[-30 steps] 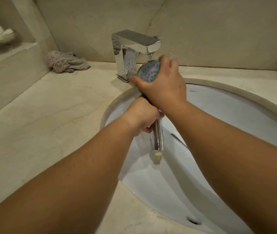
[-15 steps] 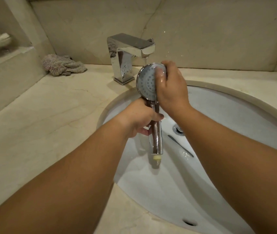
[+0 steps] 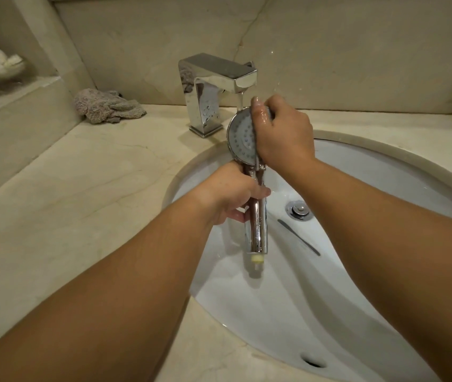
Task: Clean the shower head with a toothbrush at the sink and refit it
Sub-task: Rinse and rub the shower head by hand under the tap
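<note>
A chrome shower head (image 3: 241,139) is held upright over the white sink (image 3: 384,188), its round nozzle face turned to the left and toward me. My left hand (image 3: 233,194) grips its chrome handle, whose yellowish end points down. My right hand (image 3: 282,133) clasps the right rim of the round face, with the wet thumb lying along its edge. Water runs from the chrome faucet (image 3: 214,86) onto the top of the head. A thin dark toothbrush (image 3: 299,237) lies in the basin below the drain plug (image 3: 299,210).
A crumpled grey cloth (image 3: 106,106) lies on the beige marble counter (image 3: 67,202) left of the faucet. A raised ledge (image 3: 4,111) at far left carries a blurred white and red object. An overflow hole (image 3: 313,362) sits in the sink's near wall.
My right hand has slid from over the nozzle face to its right rim, so more of the face shows. The left hand has kept its grip on the handle.
</note>
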`<action>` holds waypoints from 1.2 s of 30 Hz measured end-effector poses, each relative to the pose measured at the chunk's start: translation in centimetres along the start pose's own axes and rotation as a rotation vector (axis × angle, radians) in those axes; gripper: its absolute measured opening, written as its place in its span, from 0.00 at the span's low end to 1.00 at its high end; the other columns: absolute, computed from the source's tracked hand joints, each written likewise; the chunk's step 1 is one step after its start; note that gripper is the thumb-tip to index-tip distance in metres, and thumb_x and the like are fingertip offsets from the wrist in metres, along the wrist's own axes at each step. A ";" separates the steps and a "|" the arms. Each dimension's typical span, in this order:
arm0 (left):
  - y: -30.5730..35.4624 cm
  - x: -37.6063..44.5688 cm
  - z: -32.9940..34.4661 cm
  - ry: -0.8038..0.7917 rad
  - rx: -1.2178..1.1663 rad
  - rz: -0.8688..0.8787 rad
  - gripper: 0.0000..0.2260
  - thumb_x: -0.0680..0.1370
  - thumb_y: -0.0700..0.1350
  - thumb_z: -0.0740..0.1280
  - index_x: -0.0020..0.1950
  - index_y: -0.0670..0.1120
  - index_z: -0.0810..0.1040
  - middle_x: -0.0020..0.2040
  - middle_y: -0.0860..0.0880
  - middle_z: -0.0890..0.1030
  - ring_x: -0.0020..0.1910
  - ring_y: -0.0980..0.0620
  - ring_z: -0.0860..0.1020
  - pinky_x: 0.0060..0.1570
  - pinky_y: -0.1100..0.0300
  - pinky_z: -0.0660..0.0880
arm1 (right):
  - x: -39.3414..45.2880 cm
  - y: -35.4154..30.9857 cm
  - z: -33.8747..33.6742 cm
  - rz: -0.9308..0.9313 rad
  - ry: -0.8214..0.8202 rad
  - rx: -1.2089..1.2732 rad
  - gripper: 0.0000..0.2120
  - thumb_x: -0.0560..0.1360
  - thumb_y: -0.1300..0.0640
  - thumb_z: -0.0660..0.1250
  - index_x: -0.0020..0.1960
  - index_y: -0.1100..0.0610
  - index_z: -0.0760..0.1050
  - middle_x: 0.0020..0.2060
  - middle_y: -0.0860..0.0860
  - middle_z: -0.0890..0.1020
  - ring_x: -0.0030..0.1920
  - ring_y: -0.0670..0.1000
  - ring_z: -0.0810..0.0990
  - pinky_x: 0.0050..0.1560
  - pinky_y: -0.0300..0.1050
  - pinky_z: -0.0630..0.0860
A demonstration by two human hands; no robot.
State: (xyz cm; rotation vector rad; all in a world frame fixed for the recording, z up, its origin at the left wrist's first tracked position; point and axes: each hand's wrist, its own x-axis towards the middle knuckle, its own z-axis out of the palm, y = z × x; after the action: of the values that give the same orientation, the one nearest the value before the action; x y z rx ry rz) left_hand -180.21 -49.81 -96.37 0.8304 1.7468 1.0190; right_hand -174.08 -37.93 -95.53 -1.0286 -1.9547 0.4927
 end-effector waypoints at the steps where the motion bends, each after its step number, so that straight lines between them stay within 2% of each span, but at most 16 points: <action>1: 0.0 0.0 0.0 -0.004 -0.003 0.000 0.09 0.76 0.34 0.72 0.49 0.45 0.76 0.43 0.44 0.79 0.41 0.46 0.77 0.48 0.41 0.82 | 0.1 0.1 0.0 0.005 0.007 0.018 0.19 0.80 0.38 0.51 0.42 0.50 0.68 0.32 0.47 0.74 0.38 0.55 0.74 0.31 0.45 0.61; 5: 0.0 0.3 -0.1 0.003 -0.070 0.006 0.11 0.76 0.32 0.70 0.51 0.46 0.75 0.46 0.43 0.81 0.39 0.46 0.84 0.43 0.46 0.83 | 0.2 0.7 -0.5 0.055 0.055 0.084 0.20 0.83 0.45 0.49 0.40 0.52 0.70 0.31 0.47 0.73 0.36 0.52 0.74 0.35 0.45 0.63; 7: 0.1 0.6 -0.2 0.013 -0.170 -0.001 0.12 0.77 0.32 0.69 0.54 0.47 0.76 0.50 0.42 0.84 0.41 0.46 0.87 0.45 0.43 0.83 | 0.0 1.1 -0.5 0.186 0.082 0.175 0.22 0.84 0.46 0.48 0.38 0.54 0.71 0.31 0.47 0.74 0.39 0.53 0.77 0.37 0.47 0.70; 9: 0.2 0.9 -0.4 0.042 -0.248 0.002 0.11 0.78 0.34 0.66 0.58 0.46 0.75 0.50 0.41 0.85 0.42 0.46 0.86 0.43 0.46 0.83 | -0.8 1.4 -0.5 0.316 0.075 0.288 0.24 0.83 0.43 0.48 0.38 0.54 0.71 0.35 0.49 0.76 0.43 0.56 0.80 0.43 0.56 0.79; 10: 0.2 1.0 -0.4 0.064 -0.266 0.012 0.11 0.79 0.35 0.65 0.60 0.46 0.75 0.49 0.43 0.85 0.42 0.47 0.86 0.43 0.48 0.82 | -1.3 1.3 -0.4 0.348 0.055 0.318 0.24 0.82 0.40 0.48 0.40 0.54 0.73 0.37 0.49 0.77 0.45 0.55 0.81 0.44 0.58 0.80; 12: 0.1 1.1 -0.4 0.113 -0.278 0.050 0.13 0.80 0.34 0.62 0.58 0.49 0.76 0.46 0.45 0.82 0.42 0.47 0.81 0.45 0.49 0.78 | -2.2 0.6 -0.1 0.377 -0.023 0.376 0.25 0.78 0.33 0.51 0.50 0.53 0.73 0.44 0.49 0.79 0.48 0.55 0.80 0.46 0.58 0.81; 15: 0.0 1.1 -0.4 0.162 -0.224 0.143 0.21 0.77 0.30 0.61 0.61 0.52 0.78 0.43 0.50 0.80 0.43 0.49 0.77 0.39 0.56 0.74 | -2.6 -0.7 0.0 0.415 -0.181 0.488 0.36 0.67 0.24 0.59 0.62 0.51 0.67 0.53 0.50 0.79 0.52 0.53 0.80 0.51 0.57 0.80; 17: 0.0 0.8 -0.4 0.155 -0.223 0.166 0.26 0.74 0.28 0.61 0.67 0.52 0.76 0.44 0.51 0.82 0.42 0.50 0.77 0.35 0.57 0.71 | -2.7 -1.2 -0.2 0.393 -0.283 0.576 0.35 0.64 0.30 0.70 0.62 0.49 0.67 0.51 0.48 0.81 0.50 0.50 0.82 0.50 0.53 0.80; 19: 0.2 0.5 -0.7 0.125 -0.270 0.159 0.24 0.73 0.28 0.64 0.64 0.51 0.76 0.45 0.48 0.83 0.42 0.49 0.78 0.38 0.55 0.72 | -2.6 -0.9 -0.5 0.395 -0.334 0.704 0.24 0.68 0.46 0.76 0.59 0.52 0.73 0.48 0.49 0.84 0.49 0.52 0.84 0.49 0.53 0.81; 21: 0.4 0.2 -1.2 0.100 -0.310 0.150 0.17 0.73 0.30 0.68 0.57 0.48 0.79 0.41 0.49 0.83 0.42 0.48 0.79 0.40 0.52 0.75 | -2.6 -0.6 -0.9 0.444 -0.362 0.896 0.17 0.72 0.58 0.73 0.59 0.55 0.76 0.49 0.54 0.85 0.48 0.56 0.85 0.47 0.54 0.82; 23: 0.5 0.0 -1.6 0.065 -0.358 0.152 0.11 0.75 0.34 0.69 0.54 0.47 0.80 0.38 0.50 0.83 0.40 0.49 0.79 0.40 0.52 0.76 | -2.3 -0.2 -1.2 0.481 -0.373 0.994 0.14 0.76 0.60 0.70 0.60 0.57 0.75 0.48 0.56 0.85 0.45 0.56 0.86 0.42 0.50 0.81; 26: 0.7 0.0 -1.5 0.058 -0.432 0.175 0.07 0.81 0.42 0.67 0.58 0.48 0.80 0.40 0.50 0.83 0.41 0.48 0.80 0.43 0.52 0.77 | -1.9 -0.2 -1.3 0.541 -0.363 1.065 0.12 0.78 0.55 0.65 0.62 0.54 0.74 0.48 0.55 0.85 0.43 0.54 0.84 0.40 0.47 0.78; 29: 1.0 0.2 -0.8 0.097 -0.422 0.179 0.10 0.84 0.50 0.62 0.60 0.48 0.78 0.43 0.48 0.86 0.47 0.45 0.85 0.54 0.46 0.80 | -1.9 -0.7 -0.6 0.617 -0.275 1.019 0.14 0.79 0.50 0.63 0.62 0.53 0.72 0.47 0.54 0.85 0.41 0.52 0.85 0.37 0.47 0.78; 31: 1.0 0.3 -0.3 0.141 -0.395 0.139 0.14 0.85 0.53 0.58 0.61 0.47 0.77 0.49 0.45 0.87 0.50 0.42 0.86 0.58 0.40 0.80 | -2.3 -0.8 0.3 0.626 -0.205 0.936 0.17 0.77 0.45 0.63 0.62 0.52 0.71 0.49 0.53 0.84 0.45 0.53 0.85 0.42 0.51 0.81; 33: 1.1 0.4 0.1 0.181 -0.420 0.117 0.16 0.85 0.56 0.56 0.64 0.48 0.74 0.52 0.42 0.86 0.50 0.41 0.86 0.55 0.38 0.81 | -2.7 -1.1 0.9 0.593 -0.134 0.889 0.23 0.74 0.38 0.65 0.61 0.51 0.72 0.52 0.53 0.83 0.51 0.55 0.83 0.53 0.57 0.80; 36: 1.3 0.4 -0.1 0.208 -0.473 0.100 0.21 0.84 0.59 0.55 0.70 0.47 0.69 0.53 0.43 0.84 0.46 0.43 0.85 0.44 0.45 0.82 | -2.6 -1.4 1.1 0.504 -0.078 0.769 0.23 0.73 0.33 0.62 0.57 0.49 0.74 0.51 0.49 0.83 0.52 0.53 0.82 0.56 0.58 0.79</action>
State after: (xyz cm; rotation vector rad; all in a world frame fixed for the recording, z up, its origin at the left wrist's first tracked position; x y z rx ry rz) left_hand -180.28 -48.90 -95.36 0.5259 1.5446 1.5543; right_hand -174.92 -40.83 -96.54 -0.9700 -1.3382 1.4435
